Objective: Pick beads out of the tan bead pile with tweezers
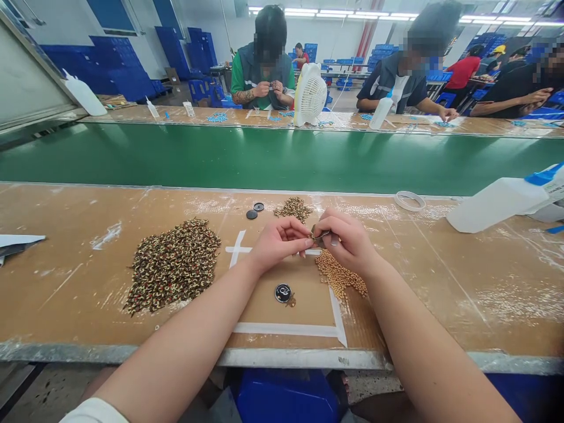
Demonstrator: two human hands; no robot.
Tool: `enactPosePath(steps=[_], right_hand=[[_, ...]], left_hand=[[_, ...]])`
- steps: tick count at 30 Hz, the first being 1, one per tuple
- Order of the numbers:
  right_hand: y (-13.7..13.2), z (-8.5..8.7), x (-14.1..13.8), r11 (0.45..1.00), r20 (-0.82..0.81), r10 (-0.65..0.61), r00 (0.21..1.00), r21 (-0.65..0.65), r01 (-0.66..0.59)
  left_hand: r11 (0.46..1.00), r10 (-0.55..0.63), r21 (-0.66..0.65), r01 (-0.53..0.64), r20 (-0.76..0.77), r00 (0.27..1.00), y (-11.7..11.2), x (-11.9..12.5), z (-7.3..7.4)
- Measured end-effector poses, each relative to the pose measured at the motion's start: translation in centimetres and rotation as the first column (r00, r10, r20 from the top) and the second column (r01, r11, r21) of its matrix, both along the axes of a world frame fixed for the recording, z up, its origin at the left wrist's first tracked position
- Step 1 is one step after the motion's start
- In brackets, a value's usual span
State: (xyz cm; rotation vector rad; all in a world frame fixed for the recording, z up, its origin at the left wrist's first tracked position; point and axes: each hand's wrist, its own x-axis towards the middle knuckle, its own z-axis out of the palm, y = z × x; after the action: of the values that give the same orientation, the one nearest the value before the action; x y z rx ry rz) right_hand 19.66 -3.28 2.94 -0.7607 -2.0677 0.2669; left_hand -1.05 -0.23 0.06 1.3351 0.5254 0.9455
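Note:
My left hand (282, 242) and my right hand (346, 239) meet above the taped square, fingertips almost touching. Both are closed in a pinch around a small, dark, thin piece (320, 236) whose kind I cannot make out. Just right of them lies a heap of tan, bead-like parts (339, 275). Beyond my fingers is a small pile of gold-and-dark parts (293, 208). A round black disc with a pale emblem (282, 292) rests inside the square, with a few brownish bits (291, 301) beside it. The large heap of dark and cream parts (174, 264) spreads left of my left forearm.
Two small black round pieces (252, 214) lie left of the far pile. A white bottle (489, 202) leans at the right, near a white ring (409, 201). Across the green belt (220, 155), several people sit at another bench with a fan (311, 97).

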Motion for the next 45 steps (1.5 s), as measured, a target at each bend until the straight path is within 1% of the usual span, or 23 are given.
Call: enactPosePath(steps=[4,9,12,16,18,20,22,24,25,27,29,30,32,35,37,39,42,45], right_hand=[[0.1,-0.1,0.1,1.000,0.036,-0.006,0.999,0.012,0.005],[0.2,-0.1,0.0,1.000,-0.018,-0.010,1.000,0.013,0.010],[0.1,-0.1,0.0,1.000,0.006,-0.008,1.000,0.009,0.008],[0.1,-0.2,0.1,0.997,0.023,-0.070,0.997,-0.009,0.071],[0.1,-0.3,0.1,0.993,-0.037,-0.116,0.993,-0.036,0.115],[0.2,-0.5,0.0,0.985,-0.146,-0.159,0.976,-0.089,0.147],[0.3,-0.7,-0.2,0.976,-0.274,-0.182,0.944,-0.164,0.140],[0.3,-0.8,-0.5,0.972,-0.370,-0.168,0.914,-0.214,0.092],[0.2,-0.9,-0.7,0.975,-0.396,-0.142,0.907,-0.214,0.059],[0.0,-0.9,-1.1,0.986,-0.398,-0.057,0.916,-0.165,-0.010],[-0.2,-1.0,-1.4,0.989,-0.366,0.036,0.930,-0.121,-0.086],[-0.3,-1.0,-1.5,0.990,-0.356,0.056,0.933,-0.099,-0.097],[-0.4,-1.2,-1.6,0.996,-0.330,0.045,0.943,-0.063,-0.069],[-0.4,-1.4,-1.6,1.000,-0.297,0.005,0.955,-0.012,-0.009],[-0.3,-1.5,-1.6,1.000,-0.304,0.004,0.953,0.008,-0.001],[-0.3,-1.5,-1.6,1.000,-0.330,0.009,0.944,0.019,-0.003],[-0.2,-1.6,-1.7,1.000,-0.367,0.003,0.930,-0.009,-0.007],[0.1,-1.8,-1.7,0.999,-0.416,-0.005,0.909,-0.045,-0.015]], left_hand=[[1.000,-0.002,0.002,0.002,-0.003,1.000,0.0,0.0,0.0],[1.000,0.002,0.003,-0.002,-0.019,1.000,0.1,0.0,-0.1],[1.000,0.008,0.000,-0.008,-0.012,1.000,0.1,0.0,-0.1],[1.000,0.001,0.005,-0.001,-0.016,1.000,0.0,0.0,0.0],[1.000,-0.001,0.009,0.002,-0.020,1.000,0.0,0.0,0.0],[1.000,-0.004,0.007,0.004,-0.011,1.000,0.0,0.0,0.0],[1.000,-0.002,-0.007,0.003,0.011,1.000,0.1,0.0,0.0],[0.999,-0.010,-0.031,0.010,0.019,1.000,0.1,0.0,0.0],[0.999,-0.024,-0.046,0.025,0.016,1.000,0.1,0.0,0.0],[0.994,-0.074,-0.075,0.075,0.009,0.997,0.1,0.0,-0.1],[0.990,-0.107,-0.092,0.108,0.013,0.994,0.0,0.0,-0.2],[0.991,-0.099,-0.092,0.100,0.019,0.995,0.0,0.0,-0.3],[0.994,-0.051,-0.091,0.053,0.031,0.998,-0.2,-0.1,-0.2],[0.994,0.023,-0.106,-0.020,0.025,0.999,-0.7,-0.2,0.3],[0.993,0.058,-0.099,-0.058,-0.001,0.998,-1.1,-0.2,1.1],[0.994,0.081,-0.066,-0.083,-0.030,0.996,-1.4,-0.4,2.0],[0.996,0.083,-0.022,-0.086,-0.098,0.992,-1.4,-1.1,3.4],[0.992,0.123,-0.001,-0.125,-0.155,0.980,-0.6,-3.0,4.6]])
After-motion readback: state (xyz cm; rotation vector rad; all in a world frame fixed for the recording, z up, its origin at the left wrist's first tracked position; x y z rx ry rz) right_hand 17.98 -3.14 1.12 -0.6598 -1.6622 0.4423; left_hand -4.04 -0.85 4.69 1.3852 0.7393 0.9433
